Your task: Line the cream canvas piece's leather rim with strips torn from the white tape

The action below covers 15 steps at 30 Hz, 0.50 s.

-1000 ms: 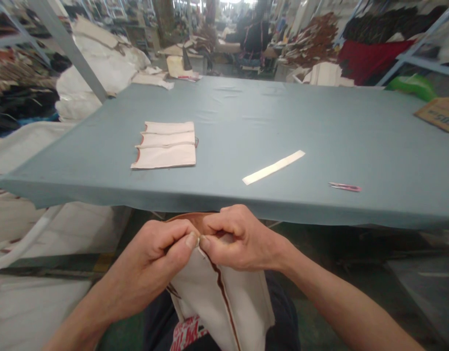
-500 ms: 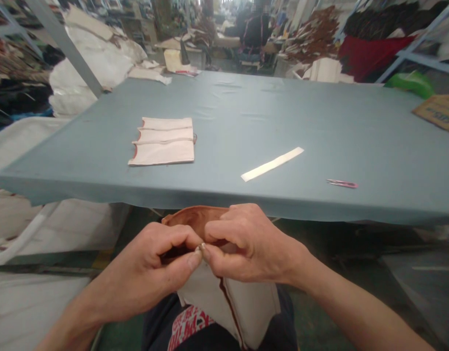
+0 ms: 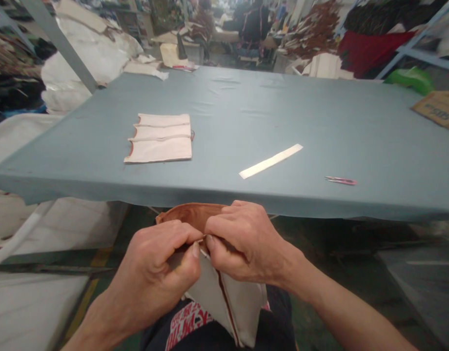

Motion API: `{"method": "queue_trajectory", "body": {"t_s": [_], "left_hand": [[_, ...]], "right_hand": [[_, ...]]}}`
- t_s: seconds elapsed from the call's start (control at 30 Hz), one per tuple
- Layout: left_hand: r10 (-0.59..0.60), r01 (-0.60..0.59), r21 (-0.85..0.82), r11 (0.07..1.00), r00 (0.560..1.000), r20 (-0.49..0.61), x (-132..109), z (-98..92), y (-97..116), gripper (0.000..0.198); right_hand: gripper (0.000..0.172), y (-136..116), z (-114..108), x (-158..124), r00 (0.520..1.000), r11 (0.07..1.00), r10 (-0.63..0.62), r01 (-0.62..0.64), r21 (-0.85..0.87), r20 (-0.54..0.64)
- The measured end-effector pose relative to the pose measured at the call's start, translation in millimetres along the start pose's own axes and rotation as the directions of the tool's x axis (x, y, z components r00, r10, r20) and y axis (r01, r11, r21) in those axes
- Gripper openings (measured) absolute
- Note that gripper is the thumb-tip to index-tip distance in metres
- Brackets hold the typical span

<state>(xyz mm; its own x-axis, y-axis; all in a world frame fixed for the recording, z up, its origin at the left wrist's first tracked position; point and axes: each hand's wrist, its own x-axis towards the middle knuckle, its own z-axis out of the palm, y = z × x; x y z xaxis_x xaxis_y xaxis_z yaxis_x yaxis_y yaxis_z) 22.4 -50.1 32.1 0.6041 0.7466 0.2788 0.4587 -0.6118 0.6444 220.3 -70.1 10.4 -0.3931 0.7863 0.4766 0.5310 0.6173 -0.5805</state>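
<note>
A cream pouch-like sewn piece (image 3: pixel 242 302) with a brown seam and a brown inner side hangs over my lap, below the table edge. My left hand (image 3: pixel 158 263) pinches its upper edge between thumb and forefinger. Right beside it, my right hand (image 3: pixel 242 243) pinches the same edge, thumb tips nearly touching. The fingers hide the exact spot they grip. On the table, a stack of cream panels (image 3: pixel 160 139) with brown scalloped ends lies to the left. A pale strip (image 3: pixel 271 161) and pink-handled thread snips (image 3: pixel 340 180) lie to the right.
The blue-grey table (image 3: pixel 224 107) spreads in front of me. A green object (image 3: pixel 411 80) and a brown labelled piece (image 3: pixel 438 111) are at its right end. White bags (image 3: pixel 89 53) stand at the far left behind a metal post (image 3: pixel 59 46). A person (image 3: pixel 254 27) sits in the background.
Both hands keep pinching the edge and have shifted slightly, the left thumb bending more. The sewn piece's lower part has swung a little left. The view has tilted slightly.
</note>
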Motion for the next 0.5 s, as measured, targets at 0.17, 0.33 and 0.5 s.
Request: {"method": "queue_trajectory", "body": {"t_s": [0.17, 0.33, 0.5], "left_hand": [[-0.142, 0.145, -0.179, 0.973, 0.989, 0.030, -2.0, 5.5, -2.6, 0.030], [-0.164, 0.182, -0.225, 0.957, 0.981, 0.100, -5.3, 3.6, -2.8, 0.027], [-0.145, 0.182, -0.245, 0.952, 0.976, 0.160, -7.3, -1.2, -4.1, 0.026]], "right_hand": [[0.021, 1.7, 1.5, 0.6, 0.996, 0.981, 0.084, -0.089, 0.172, 0.036], [0.023, 7.7, -2.0, -2.9, 0.983, 0.924, 0.106, -0.152, 0.351, 0.148], [0.020, 5.7, -1.6, -6.3, 0.988, 0.922, 0.122, -0.149, 0.357, 0.099]]}}
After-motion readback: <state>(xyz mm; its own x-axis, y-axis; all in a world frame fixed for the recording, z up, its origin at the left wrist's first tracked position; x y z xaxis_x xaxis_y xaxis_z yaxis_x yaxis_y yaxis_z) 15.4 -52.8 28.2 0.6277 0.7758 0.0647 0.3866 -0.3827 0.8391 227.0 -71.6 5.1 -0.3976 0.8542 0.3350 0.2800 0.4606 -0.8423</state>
